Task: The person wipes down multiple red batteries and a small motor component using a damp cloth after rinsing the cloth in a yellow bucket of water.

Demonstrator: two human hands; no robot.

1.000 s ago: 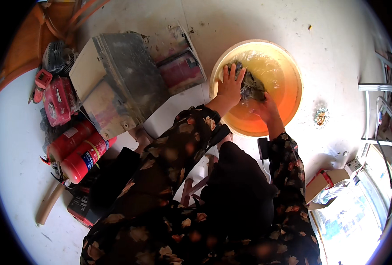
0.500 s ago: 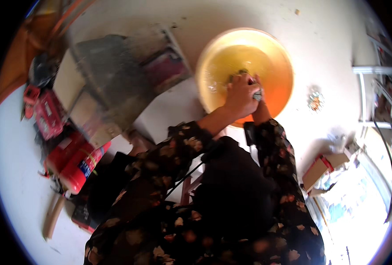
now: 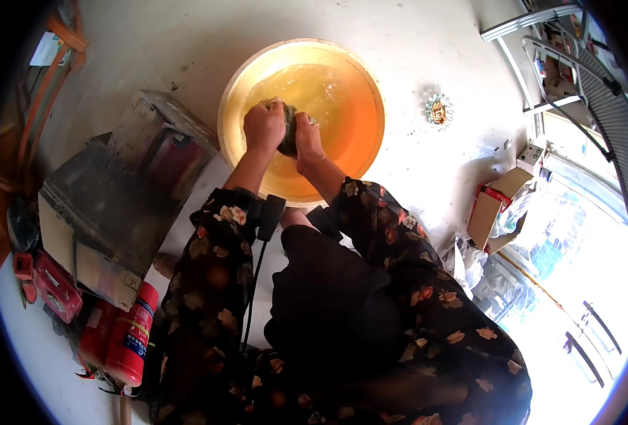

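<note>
A large round orange-yellow basin (image 3: 360,124) stands on the floor, with what looks like water in it. Over its left half, both hands grip a dark greenish bundle (image 3: 288,142) that looks like a wet cloth. My left hand (image 3: 264,127) is closed around its left side, knuckles up. On the other side my right hand (image 3: 308,140) presses against it, fingers curled, thumb toward the far end. Most of the bundle is hidden between the hands, so its full shape cannot be made out.
Left of the basin is a dusty grey metal box (image 3: 116,191). Red fire extinguishers (image 3: 130,340) lie at the lower left. A glass ashtray-like dish (image 3: 438,110) sits right of the basin. An opened carton (image 3: 487,216) and a metal ladder (image 3: 533,25) stand farther right.
The view has swung, so the basin appears farther left. My hands, earlier overlapped and clasped together, are now side by side with the dark bundle showing between them.
</note>
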